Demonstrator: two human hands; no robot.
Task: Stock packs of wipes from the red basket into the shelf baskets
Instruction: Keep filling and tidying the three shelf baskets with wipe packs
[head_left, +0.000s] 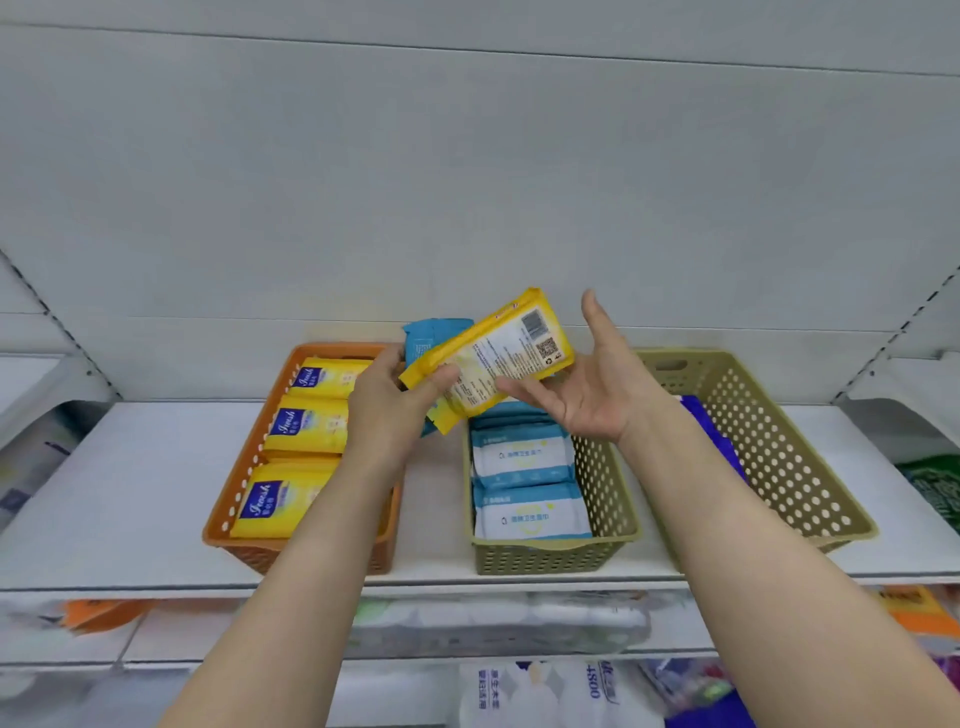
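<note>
Yellow pack (498, 358), held mid-frame above the shelf baskets, is pinched with what appears to be a blue pack (426, 338) by your left hand (389, 400) while your right hand (592, 384) touches it with fingers spread; either may slip into the wrong basket.

light: bright, even, soft shadows from where I watch
glare: I see none
edges: fisheye bend, lower shelf (493, 623) blurred

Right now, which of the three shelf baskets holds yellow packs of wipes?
The orange plastic basket on the left. The middle olive perforated basket holds blue-and-white packs; the right olive basket shows only something purple.
</note>
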